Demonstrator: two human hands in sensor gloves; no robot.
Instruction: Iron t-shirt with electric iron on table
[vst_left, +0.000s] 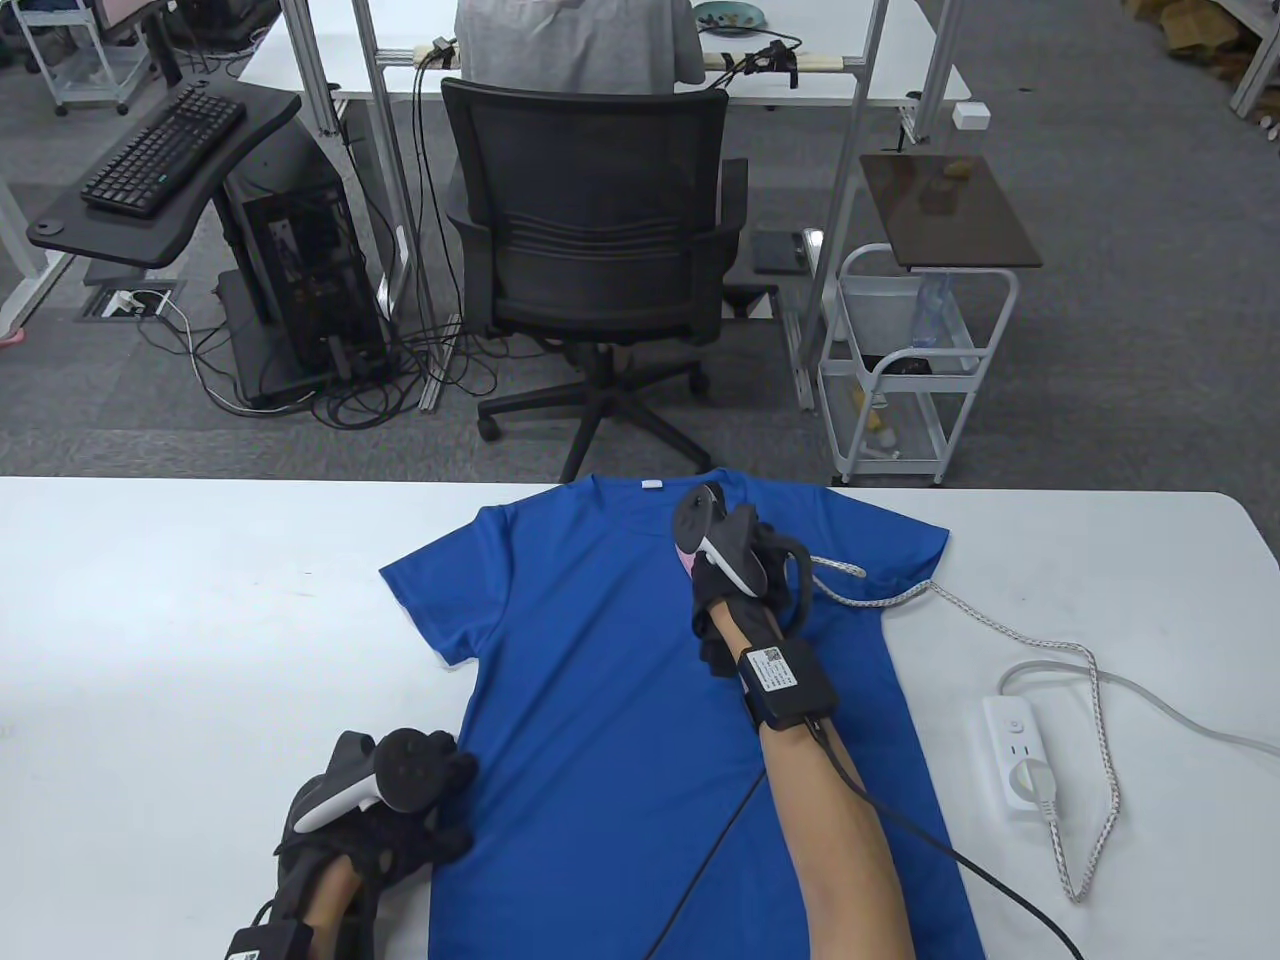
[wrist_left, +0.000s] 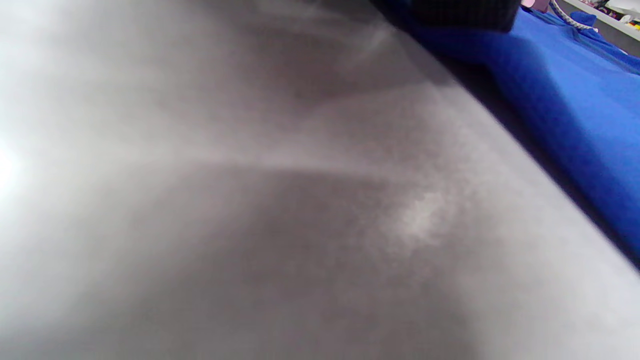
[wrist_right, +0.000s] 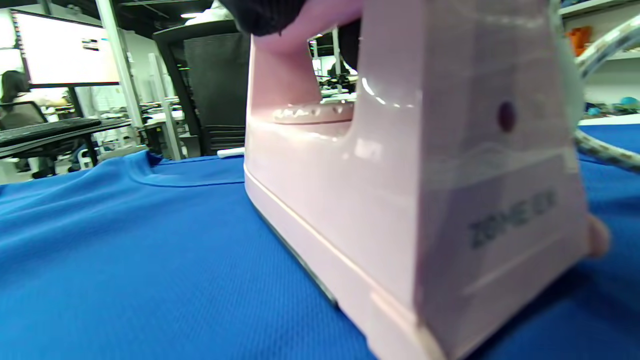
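A blue t-shirt (vst_left: 610, 640) lies flat on the white table (vst_left: 180, 620), collar at the far edge. My right hand (vst_left: 735, 585) grips the handle of a pink electric iron (wrist_right: 400, 190), which rests sole-down on the shirt's upper chest, just below the collar (wrist_right: 165, 175). In the table view the glove and tracker cover most of the iron; only a pink sliver (vst_left: 684, 561) shows. My left hand (vst_left: 400, 820) lies on the table by the shirt's lower left edge, its fingers at the cloth. The left wrist view shows blurred table and the shirt's edge (wrist_left: 575, 120).
The iron's braided cord (vst_left: 1000, 630) loops over the right side of the table to a white power strip (vst_left: 1020, 750). Beyond the far edge stand an office chair (vst_left: 590, 240), a white trolley (vst_left: 910, 370) and desks. A person sits at the desk behind the chair.
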